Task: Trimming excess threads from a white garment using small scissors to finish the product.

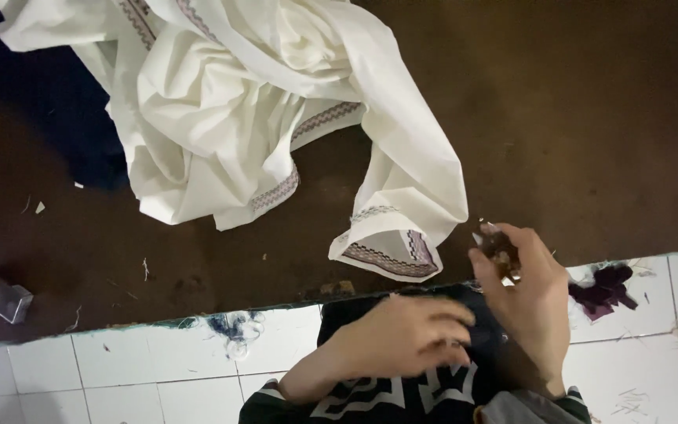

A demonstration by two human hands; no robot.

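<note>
While right hand (523, 286) pinches small glinting object (496, 245) | left hand (402, 338) loosely curled, empty | object blurred.

One camera, looking down from the head

There is just one view. The camera sits on the person's head and looks almost straight down. It is close to the two hands, the left hand (398, 338) and the right hand (523, 302), low in the picture. Farther up it sees the dark brown mat (606, 126) and the white cloth (260, 102). The white tiles (119, 377) run along the bottom. The picture is a bit blurry, so small things are hard to tell.
</note>
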